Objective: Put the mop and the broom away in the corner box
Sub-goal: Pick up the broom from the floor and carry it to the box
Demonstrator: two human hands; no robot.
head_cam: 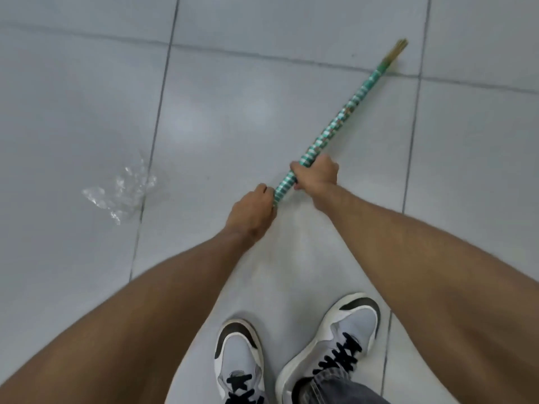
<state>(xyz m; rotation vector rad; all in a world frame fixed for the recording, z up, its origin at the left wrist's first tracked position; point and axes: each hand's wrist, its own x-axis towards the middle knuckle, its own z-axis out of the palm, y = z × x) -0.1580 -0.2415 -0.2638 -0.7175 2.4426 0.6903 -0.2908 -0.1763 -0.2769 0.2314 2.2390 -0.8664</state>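
The broom [341,115] has a long handle wound in green and silver bands and slants from the middle of the view up to the right, where its straw-coloured bristles touch the tiled floor. My left hand [250,212] is closed around the handle's near end. My right hand [316,176] grips the handle just above it. No mop and no box are in view.
Pale grey floor tiles [87,97] with dark grout lines fill the view. A crumpled piece of clear plastic [116,192] lies on the floor to the left. My two white and grey trainers [329,345] stand at the bottom.
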